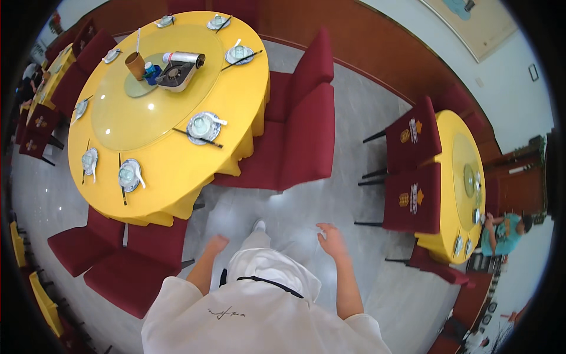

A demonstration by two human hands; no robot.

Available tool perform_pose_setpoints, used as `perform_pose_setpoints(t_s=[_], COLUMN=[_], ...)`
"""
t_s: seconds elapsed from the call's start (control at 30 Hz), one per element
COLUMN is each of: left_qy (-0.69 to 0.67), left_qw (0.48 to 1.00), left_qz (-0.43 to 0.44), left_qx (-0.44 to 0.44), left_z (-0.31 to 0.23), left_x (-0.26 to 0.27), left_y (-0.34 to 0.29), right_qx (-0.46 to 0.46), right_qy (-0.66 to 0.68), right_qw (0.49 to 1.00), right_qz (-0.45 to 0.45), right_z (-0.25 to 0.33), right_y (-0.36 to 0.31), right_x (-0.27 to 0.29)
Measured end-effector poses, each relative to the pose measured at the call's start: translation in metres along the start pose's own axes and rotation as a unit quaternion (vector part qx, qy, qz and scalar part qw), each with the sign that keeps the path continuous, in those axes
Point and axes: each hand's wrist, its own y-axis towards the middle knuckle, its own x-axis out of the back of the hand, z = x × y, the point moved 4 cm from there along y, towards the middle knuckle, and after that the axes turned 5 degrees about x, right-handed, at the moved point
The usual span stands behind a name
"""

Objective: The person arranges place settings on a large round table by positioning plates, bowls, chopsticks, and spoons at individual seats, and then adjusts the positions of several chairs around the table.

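Note:
My left hand [219,243] hangs low beside my body, near the chairs at the front of the big round table. Its fingers are smeared by motion. Out to the right, my right hand [331,239] is over the grey floor with fingers apart and nothing in it. Neither hand touches anything. Ahead and left is the table with its yellow cloth [165,187]. Place settings ring its edge, such as a patterned plate with a glass bowl [202,125] and white spoon, with dark chopsticks [124,194] beside another plate.
On the glass turntable [118,106] stand a portable gas stove [177,76], a gas canister [184,57] and a brown cup [135,65]. Maroon chairs [309,138] flank the table. A second yellow-clothed table [448,127] is at right, with a person in teal [501,235] beyond.

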Motion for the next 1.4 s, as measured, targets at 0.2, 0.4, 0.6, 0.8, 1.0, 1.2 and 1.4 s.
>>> perform_pose_setpoints(t_s=[0.2, 0.4, 0.6, 0.8, 1.0, 1.2, 1.4], left_qy=[-0.249, -0.087, -0.057, -0.072, -0.086, -0.124, -0.099], left_qw=[0.904, 0.916, 0.925, 0.915, 0.911, 0.916, 0.911], left_qz=[-0.176, -0.302, -0.374, -0.394, -0.395, -0.374, -0.39], left_qx=[-0.299, -0.247, -0.042, 0.043, 0.075, 0.078, 0.09], left_z=[-0.399, -0.586, -0.634, -0.658, -0.656, -0.666, -0.666], left_x=[0.134, 0.147, 0.107, 0.109, 0.116, 0.115, 0.092], left_y=[-0.134, -0.177, -0.148, -0.137, -0.131, -0.134, -0.14], right_qx=[0.105, 0.341, 0.532, 0.605, 0.689, 0.698, 0.71], right_qy=[-0.084, -0.18, -0.284, -0.337, -0.351, -0.355, -0.33], right_qw=[0.99, 0.923, 0.79, 0.671, 0.567, 0.528, 0.525], right_qz=[-0.047, -0.014, 0.11, 0.264, 0.285, 0.329, 0.333], right_z=[-0.048, -0.023, -0.013, 0.0, -0.002, -0.006, -0.02], right_y=[0.155, 0.318, 0.409, 0.448, 0.46, 0.464, 0.447], right_x=[0.128, 0.209, 0.197, 0.19, 0.176, 0.171, 0.173])
